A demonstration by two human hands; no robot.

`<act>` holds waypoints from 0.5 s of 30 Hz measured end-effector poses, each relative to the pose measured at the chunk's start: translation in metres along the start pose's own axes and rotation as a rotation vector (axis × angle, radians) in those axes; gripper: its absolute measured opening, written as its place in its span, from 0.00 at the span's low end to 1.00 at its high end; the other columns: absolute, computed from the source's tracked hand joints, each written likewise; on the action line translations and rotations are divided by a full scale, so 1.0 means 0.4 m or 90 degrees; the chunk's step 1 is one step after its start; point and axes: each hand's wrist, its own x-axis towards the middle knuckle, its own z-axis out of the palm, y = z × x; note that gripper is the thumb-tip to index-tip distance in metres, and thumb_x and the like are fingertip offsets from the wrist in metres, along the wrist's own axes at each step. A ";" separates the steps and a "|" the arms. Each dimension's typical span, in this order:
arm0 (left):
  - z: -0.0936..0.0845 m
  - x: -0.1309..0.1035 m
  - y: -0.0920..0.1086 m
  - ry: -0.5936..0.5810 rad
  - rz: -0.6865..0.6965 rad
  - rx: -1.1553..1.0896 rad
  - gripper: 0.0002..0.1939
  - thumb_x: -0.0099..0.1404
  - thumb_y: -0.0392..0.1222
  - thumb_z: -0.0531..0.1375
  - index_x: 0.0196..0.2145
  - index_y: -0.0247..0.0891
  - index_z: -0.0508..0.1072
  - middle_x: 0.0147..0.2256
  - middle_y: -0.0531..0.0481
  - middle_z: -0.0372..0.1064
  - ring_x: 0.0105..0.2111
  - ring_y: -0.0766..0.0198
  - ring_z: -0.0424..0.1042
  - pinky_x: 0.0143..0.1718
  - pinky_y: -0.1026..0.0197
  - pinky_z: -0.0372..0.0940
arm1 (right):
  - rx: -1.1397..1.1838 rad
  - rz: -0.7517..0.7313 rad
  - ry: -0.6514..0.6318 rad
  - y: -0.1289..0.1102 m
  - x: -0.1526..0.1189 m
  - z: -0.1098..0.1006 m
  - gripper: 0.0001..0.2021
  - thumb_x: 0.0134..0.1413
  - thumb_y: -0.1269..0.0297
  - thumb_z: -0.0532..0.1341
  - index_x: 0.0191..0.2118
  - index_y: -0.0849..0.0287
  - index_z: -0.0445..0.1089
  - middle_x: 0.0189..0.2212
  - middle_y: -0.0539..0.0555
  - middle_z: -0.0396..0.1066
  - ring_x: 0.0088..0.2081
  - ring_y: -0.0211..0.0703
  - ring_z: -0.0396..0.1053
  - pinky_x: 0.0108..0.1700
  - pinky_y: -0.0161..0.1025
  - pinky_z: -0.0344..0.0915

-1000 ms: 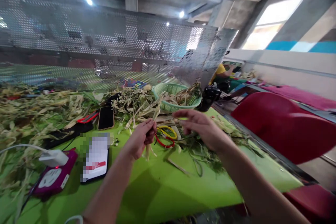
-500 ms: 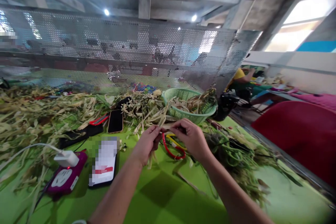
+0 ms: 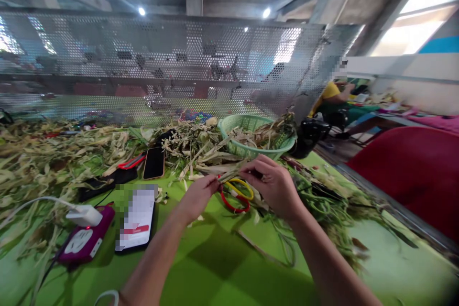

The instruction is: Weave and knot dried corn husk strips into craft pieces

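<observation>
My left hand (image 3: pixel 201 197) has its fingers closed in a pinch on one end of a pale dried leaf strip (image 3: pixel 230 173). Higher and to the right, my right hand (image 3: pixel 273 185) pinches the strip with thumb and fingertips. The strip stretches between both hands, above the green table (image 3: pixel 211 267). Just below it lie a red loop (image 3: pixel 234 208) and a yellow loop (image 3: pixel 247 191) that look like scissor handles; their other ends are hidden. A loose dried strip (image 3: pixel 260 250) rests on the table nearer to me.
A green plastic basket (image 3: pixel 229 129) holds dried leaves. Dried husk-like leaves (image 3: pixel 68 153) cover the left; green stems (image 3: pixel 319 201) lie right. Two phones (image 3: pixel 138 217), a purple power strip (image 3: pixel 86 239) and a red-handled tool (image 3: pixel 132 161) sit left. A perforated metal screen (image 3: pixel 161 67) stands behind.
My hands have moved slightly apart, the right one rightward, with the strip between them. More of the yellow loop shows. The whole view has shifted a little.
</observation>
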 end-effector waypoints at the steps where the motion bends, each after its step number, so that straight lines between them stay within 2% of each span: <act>1: 0.001 -0.004 0.003 0.013 0.028 0.094 0.14 0.66 0.47 0.51 0.29 0.38 0.69 0.25 0.52 0.64 0.25 0.67 0.59 0.27 0.65 0.51 | -0.015 -0.017 -0.023 -0.002 0.000 -0.008 0.05 0.58 0.65 0.61 0.33 0.58 0.73 0.30 0.52 0.68 0.32 0.40 0.66 0.35 0.36 0.62; 4: 0.006 -0.018 0.012 -0.011 0.074 0.268 0.12 0.66 0.44 0.51 0.30 0.39 0.72 0.30 0.48 0.70 0.31 0.62 0.65 0.33 0.62 0.55 | -0.053 -0.047 -0.088 0.001 0.002 -0.033 0.06 0.58 0.65 0.61 0.32 0.58 0.74 0.30 0.53 0.68 0.34 0.42 0.67 0.38 0.37 0.62; 7: 0.009 -0.032 0.022 -0.101 0.090 0.279 0.11 0.65 0.44 0.54 0.31 0.40 0.74 0.30 0.48 0.71 0.32 0.60 0.67 0.35 0.62 0.57 | -0.029 -0.017 -0.150 0.019 0.006 -0.050 0.06 0.57 0.64 0.62 0.31 0.58 0.74 0.31 0.53 0.68 0.34 0.41 0.67 0.37 0.36 0.62; 10: 0.004 -0.042 0.038 -0.229 0.116 0.168 0.11 0.65 0.45 0.54 0.32 0.40 0.74 0.32 0.49 0.71 0.34 0.61 0.67 0.37 0.63 0.58 | 0.054 0.047 -0.199 0.043 0.011 -0.052 0.07 0.55 0.61 0.63 0.30 0.59 0.74 0.30 0.52 0.69 0.31 0.39 0.67 0.35 0.35 0.63; 12: -0.001 -0.044 0.045 -0.271 0.112 0.028 0.12 0.65 0.47 0.54 0.32 0.38 0.73 0.32 0.49 0.69 0.34 0.64 0.65 0.36 0.64 0.58 | 0.112 0.092 -0.189 0.055 0.011 -0.040 0.09 0.53 0.59 0.63 0.30 0.60 0.74 0.29 0.51 0.70 0.31 0.39 0.68 0.34 0.35 0.64; 13: -0.003 -0.043 0.046 -0.257 0.098 -0.051 0.13 0.65 0.48 0.54 0.32 0.37 0.72 0.31 0.50 0.67 0.31 0.66 0.63 0.33 0.66 0.57 | 0.135 0.114 -0.175 0.059 0.011 -0.031 0.10 0.53 0.59 0.63 0.31 0.60 0.74 0.28 0.51 0.71 0.31 0.40 0.68 0.35 0.35 0.64; 15: -0.006 -0.037 0.039 -0.163 0.052 -0.194 0.14 0.64 0.50 0.55 0.31 0.36 0.70 0.27 0.53 0.61 0.25 0.70 0.56 0.26 0.68 0.51 | 0.156 0.143 -0.152 0.062 0.006 -0.006 0.11 0.55 0.58 0.61 0.33 0.61 0.74 0.29 0.52 0.73 0.32 0.42 0.70 0.36 0.36 0.66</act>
